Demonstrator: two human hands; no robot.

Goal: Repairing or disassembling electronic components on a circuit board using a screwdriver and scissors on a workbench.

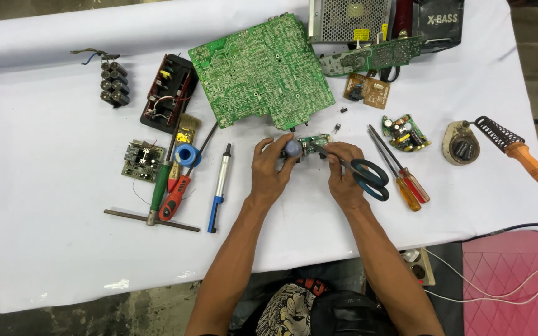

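In the middle of the frame, just below the large green circuit board (261, 70), both hands meet over a small green circuit board (314, 144) that carries a fat blue capacitor (292, 148). The left hand (271, 171) is closed around the capacitor end, fingers curled over it from the left, while the right hand (344, 174) pinches the board's other end and also has the dark-handled scissors (368, 178) hooked in its grip, blades pointing towards the board. It looks to me like a part or a lead on that little board is about to be snipped or pried; I cannot see the blade tips clearly. The move, as I judge it, calls for a steady hold on the left and a careful, small bite from the blades. Left of the hands lie a blue desoldering pump (219, 186) and a solder spool (187, 155); to the right, two screwdrivers (400, 174) and an orange-handled soldering iron (524, 158).
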